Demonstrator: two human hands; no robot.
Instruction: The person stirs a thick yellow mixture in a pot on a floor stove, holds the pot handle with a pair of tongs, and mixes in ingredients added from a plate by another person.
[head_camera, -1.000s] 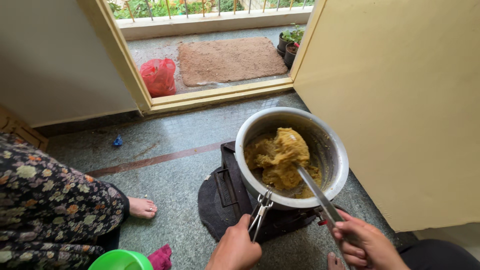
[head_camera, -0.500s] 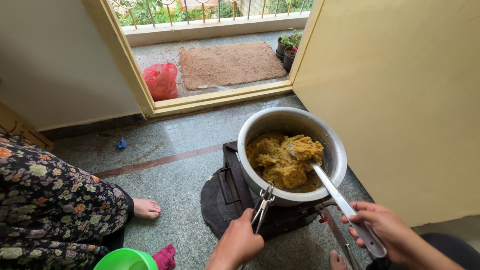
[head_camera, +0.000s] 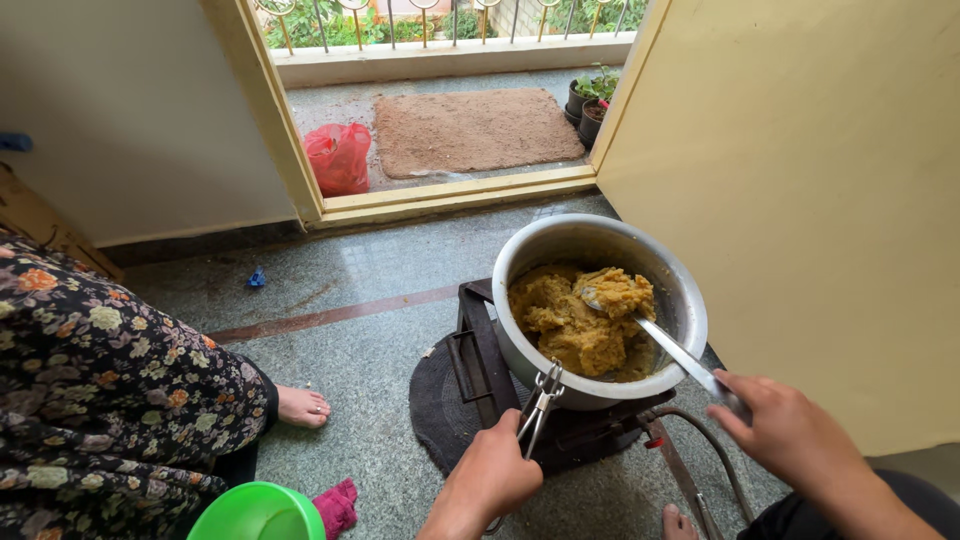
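Over the aluminium pot, the left hand squeezes tongs clamped on its rim while the right hand fists a ladle sunk in yellow mash.

Single head cam, looks steeply down and fwd at pot, close; doorway beyond, approx. centred.

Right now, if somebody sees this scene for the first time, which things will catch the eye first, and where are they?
First the big metal pot of thick yellow-brown mash, on a dark stove at centre right. The left hand grips metal tongs clamped on its near rim, and the right hand holds a long metal ladle sunk in the mash. Further off, a red bag lies beyond the open doorway, and a bright green bowl sits at the bottom left.
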